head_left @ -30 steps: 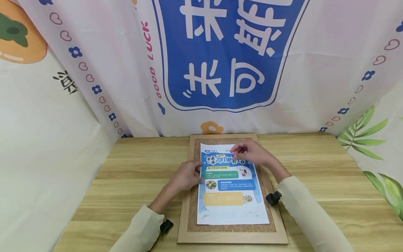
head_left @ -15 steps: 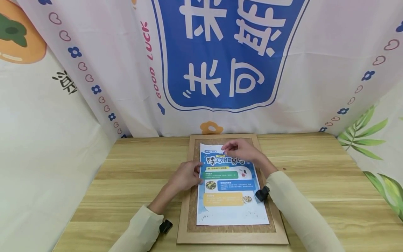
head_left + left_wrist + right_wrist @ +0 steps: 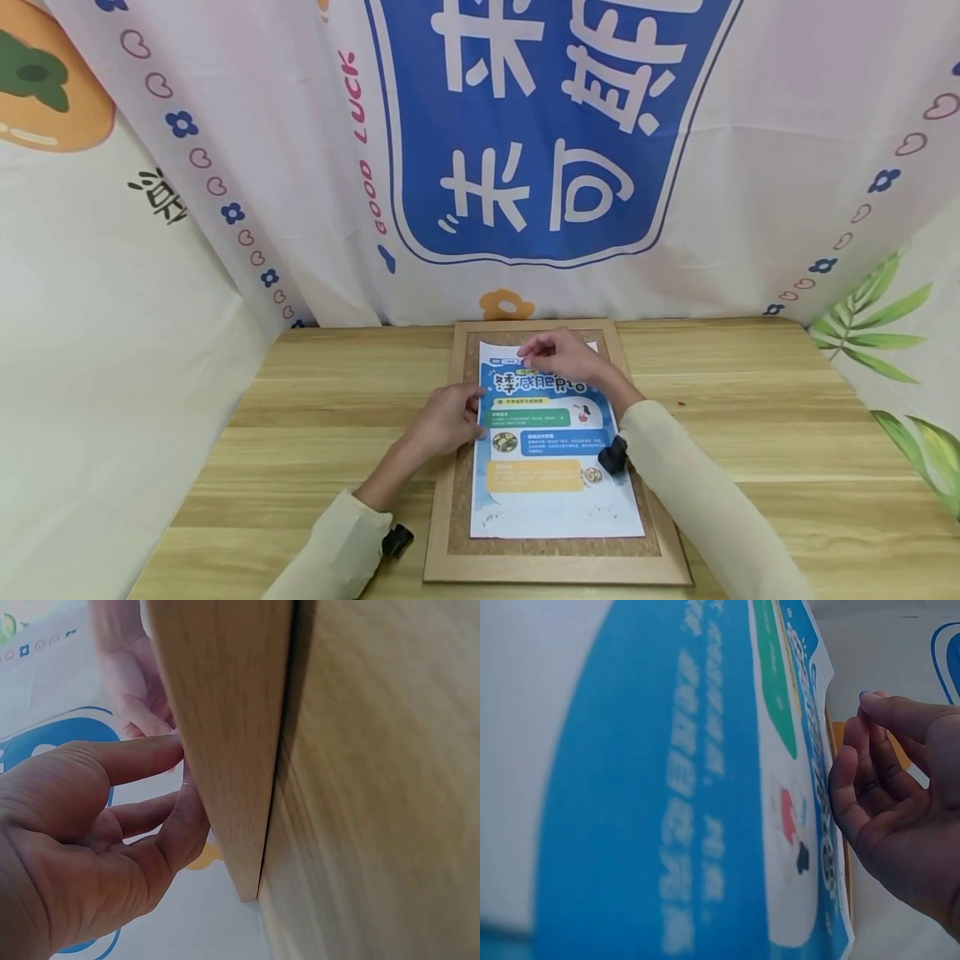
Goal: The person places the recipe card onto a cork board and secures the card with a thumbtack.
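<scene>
A printed poster [image 3: 555,512] lies on a framed cork board [image 3: 558,546]. My left hand [image 3: 444,417] rests at the poster's left edge, thumb and index fingertip spread and touching it. In the left wrist view, the fingertips of my left hand [image 3: 112,825] meet the board behind its wooden frame [image 3: 225,727]. My right hand [image 3: 562,354] is over the poster's top part, thumb and fingers pinched together. Between those fingertips a tiny bit of a small purple piece [image 3: 864,694] shows in the right wrist view; the rest is hidden.
The board lies on a wood-grain table [image 3: 322,417]. A tiny red spot [image 3: 681,403] is on the table to the board's right. A printed fabric curtain [image 3: 330,283] hangs behind the table's back edge.
My right hand has moved left along the poster's top, keeping the small purple piece at its fingertips. The red spot on the table has come into view. My left hand has stayed in place.
</scene>
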### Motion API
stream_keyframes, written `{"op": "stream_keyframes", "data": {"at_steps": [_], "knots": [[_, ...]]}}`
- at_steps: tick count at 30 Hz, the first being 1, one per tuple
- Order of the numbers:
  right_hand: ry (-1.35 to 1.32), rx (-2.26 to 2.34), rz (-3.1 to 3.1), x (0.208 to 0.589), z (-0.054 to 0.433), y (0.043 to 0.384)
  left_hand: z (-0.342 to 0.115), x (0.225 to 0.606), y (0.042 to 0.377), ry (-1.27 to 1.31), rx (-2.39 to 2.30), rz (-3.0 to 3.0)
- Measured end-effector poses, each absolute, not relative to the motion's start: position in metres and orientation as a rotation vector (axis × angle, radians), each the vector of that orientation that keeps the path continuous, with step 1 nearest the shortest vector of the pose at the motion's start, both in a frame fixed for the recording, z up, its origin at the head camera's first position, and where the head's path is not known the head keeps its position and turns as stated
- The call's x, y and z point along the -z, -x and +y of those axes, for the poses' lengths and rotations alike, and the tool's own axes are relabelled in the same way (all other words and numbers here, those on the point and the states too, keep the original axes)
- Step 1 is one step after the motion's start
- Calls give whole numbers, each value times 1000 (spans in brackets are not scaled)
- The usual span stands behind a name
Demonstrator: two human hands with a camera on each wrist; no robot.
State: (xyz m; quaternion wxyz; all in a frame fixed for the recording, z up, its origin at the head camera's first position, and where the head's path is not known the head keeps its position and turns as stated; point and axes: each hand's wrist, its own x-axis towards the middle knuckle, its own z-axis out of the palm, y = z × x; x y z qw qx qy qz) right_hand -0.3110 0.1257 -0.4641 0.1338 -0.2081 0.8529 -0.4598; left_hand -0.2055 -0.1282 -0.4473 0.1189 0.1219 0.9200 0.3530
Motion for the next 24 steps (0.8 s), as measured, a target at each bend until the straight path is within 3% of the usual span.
{"op": "stream_keyframes", "data": {"at_steps": [24], "knots": [[587, 1324, 2483, 474, 106, 325, -128, 452, 208, -375, -1056, 2674]]}}
